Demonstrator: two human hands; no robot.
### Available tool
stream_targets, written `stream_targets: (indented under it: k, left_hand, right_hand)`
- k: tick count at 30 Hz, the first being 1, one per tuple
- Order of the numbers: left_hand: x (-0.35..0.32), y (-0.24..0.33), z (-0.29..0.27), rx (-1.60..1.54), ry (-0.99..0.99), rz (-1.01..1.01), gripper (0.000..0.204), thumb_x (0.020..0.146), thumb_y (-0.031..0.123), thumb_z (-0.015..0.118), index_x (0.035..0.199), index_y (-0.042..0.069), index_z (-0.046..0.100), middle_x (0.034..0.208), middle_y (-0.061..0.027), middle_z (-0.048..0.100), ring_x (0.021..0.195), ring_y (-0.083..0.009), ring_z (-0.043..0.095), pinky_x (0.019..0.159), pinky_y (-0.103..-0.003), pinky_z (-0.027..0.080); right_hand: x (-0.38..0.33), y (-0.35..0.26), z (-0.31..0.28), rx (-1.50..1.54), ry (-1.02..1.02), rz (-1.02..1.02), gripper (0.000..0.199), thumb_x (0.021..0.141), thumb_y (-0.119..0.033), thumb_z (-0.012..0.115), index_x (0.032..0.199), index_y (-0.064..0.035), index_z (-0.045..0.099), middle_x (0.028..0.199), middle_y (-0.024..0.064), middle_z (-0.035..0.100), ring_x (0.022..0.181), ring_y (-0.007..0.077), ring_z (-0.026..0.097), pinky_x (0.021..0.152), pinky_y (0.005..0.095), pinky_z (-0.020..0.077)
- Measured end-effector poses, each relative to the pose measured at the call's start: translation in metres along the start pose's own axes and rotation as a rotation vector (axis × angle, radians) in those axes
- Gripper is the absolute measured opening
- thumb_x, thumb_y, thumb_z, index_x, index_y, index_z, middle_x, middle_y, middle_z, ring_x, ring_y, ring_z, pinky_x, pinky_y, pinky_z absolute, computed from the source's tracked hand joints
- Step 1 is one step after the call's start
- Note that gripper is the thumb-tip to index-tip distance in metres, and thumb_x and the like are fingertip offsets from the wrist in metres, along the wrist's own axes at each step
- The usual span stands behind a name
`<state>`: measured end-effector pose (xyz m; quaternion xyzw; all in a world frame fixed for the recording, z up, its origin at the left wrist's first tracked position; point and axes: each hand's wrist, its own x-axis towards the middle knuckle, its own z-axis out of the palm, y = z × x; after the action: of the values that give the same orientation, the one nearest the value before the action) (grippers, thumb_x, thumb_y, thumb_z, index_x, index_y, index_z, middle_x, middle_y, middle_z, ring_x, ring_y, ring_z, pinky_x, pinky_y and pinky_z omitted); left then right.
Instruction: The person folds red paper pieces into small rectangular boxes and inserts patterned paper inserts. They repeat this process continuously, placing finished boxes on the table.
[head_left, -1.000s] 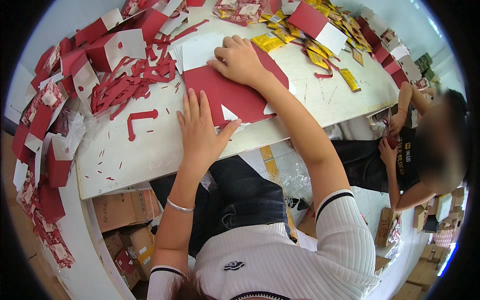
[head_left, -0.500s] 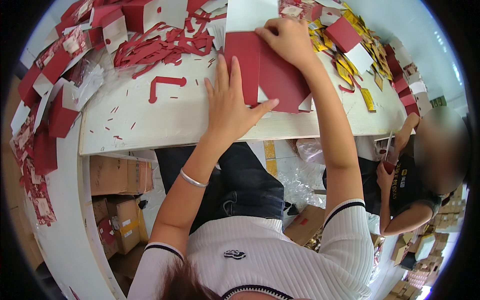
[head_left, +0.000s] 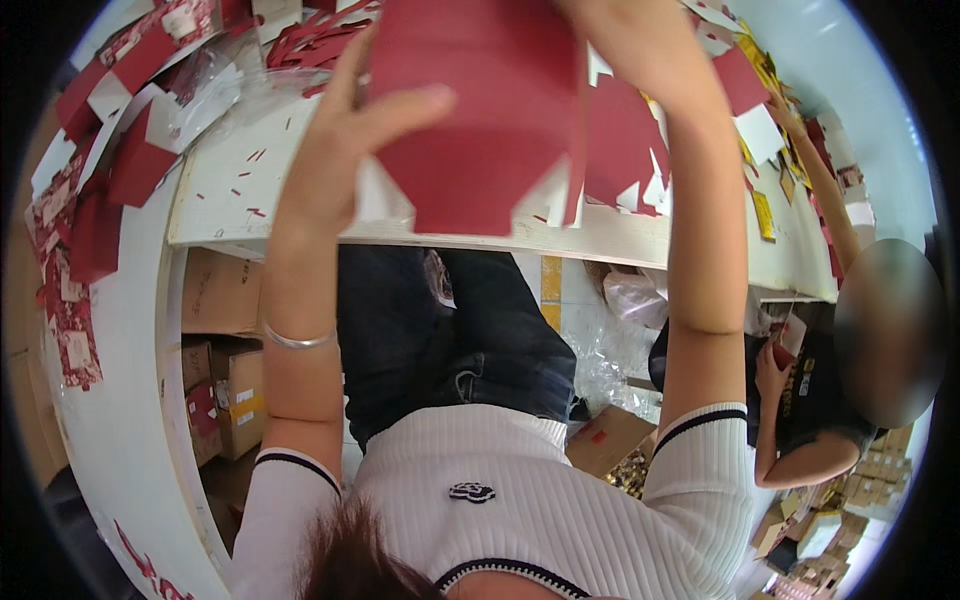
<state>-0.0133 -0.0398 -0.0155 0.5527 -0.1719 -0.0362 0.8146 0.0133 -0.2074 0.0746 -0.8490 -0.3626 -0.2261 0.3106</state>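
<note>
A large dark red die-cut cardboard sheet (head_left: 480,110) is lifted off the white table (head_left: 230,200) toward the camera. My left hand (head_left: 345,130) grips its left edge, thumb lying across the red face. My right hand (head_left: 630,30) holds its upper right edge near the top of the frame, partly cut off. A silver bangle sits on my left wrist. More red sheets (head_left: 625,140) lie on the table behind the lifted one.
Red and white box blanks (head_left: 110,170) are piled along the left of the table, with red offcut strips at the top. Yellow pieces (head_left: 765,215) lie at the right. Brown cartons (head_left: 225,370) stand under the table. Another person (head_left: 830,400) sits at the right, reaching onto the table.
Both hands were pressing the red sheet flat on the table; now they have raised it off the surface toward the camera, and the view has tilted closer to the table edge.
</note>
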Motion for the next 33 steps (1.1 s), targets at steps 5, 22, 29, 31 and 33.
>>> stream_targets:
  k: [5,22,29,31,33]
  left_hand:
    - [-0.014,0.022,-0.047,-0.195,0.152,-0.267,0.049,0.072,0.012,0.063,0.117,0.001,0.047,0.102,-0.0111,0.059,0.087,-0.0163,0.06,0.078,-0.027,0.047]
    - [-0.038,0.009,-0.016,0.178,0.26,0.528,0.062,0.083,0.024,0.052,0.132,0.006,0.02,0.127,-0.009,0.036,0.114,-0.0163,0.038,0.095,-0.029,0.032]
    - [-0.031,-0.009,-0.013,0.268,0.304,0.562,0.047,0.08,0.002,0.046,0.126,0.001,0.031,0.123,-0.0108,0.041,0.11,-0.0161,0.041,0.094,-0.028,0.032]
    - [-0.029,-0.006,-0.014,0.142,0.127,0.6,0.049,0.08,0.003,0.047,0.127,0.001,0.03,0.125,-0.0119,0.04,0.112,-0.0172,0.04,0.096,-0.029,0.031]
    - [-0.034,0.001,-0.013,0.08,0.107,0.441,0.055,0.082,0.012,0.05,0.13,0.002,0.027,0.13,-0.0129,0.035,0.118,-0.0198,0.036,0.099,-0.033,0.028]
  right_hand:
    - [-0.045,0.008,0.006,-0.433,-0.158,-0.33,0.054,0.071,0.0,0.054,0.122,-0.008,0.041,0.121,0.0196,0.041,0.113,0.0305,0.041,0.093,0.0381,0.0355]
    - [-0.056,-0.001,0.082,0.813,0.113,-0.102,0.092,0.058,-0.022,0.078,0.131,-0.0053,0.025,0.125,0.0102,0.035,0.117,0.0204,0.035,0.096,0.0307,0.0291]
    - [-0.056,-0.016,0.096,0.906,0.363,0.215,0.06,0.071,0.003,0.052,0.127,-0.0047,0.032,0.121,0.0077,0.038,0.11,0.0169,0.038,0.093,0.0279,0.0316]
    - [-0.058,-0.019,0.093,0.99,0.405,0.287,0.058,0.069,0.006,0.05,0.124,-0.005,0.036,0.12,0.0065,0.04,0.109,0.0161,0.04,0.093,0.028,0.0319]
    - [-0.061,-0.017,0.089,1.048,0.419,0.285,0.058,0.069,0.006,0.05,0.124,-0.0052,0.037,0.12,0.0063,0.04,0.109,0.0158,0.041,0.093,0.028,0.0321]
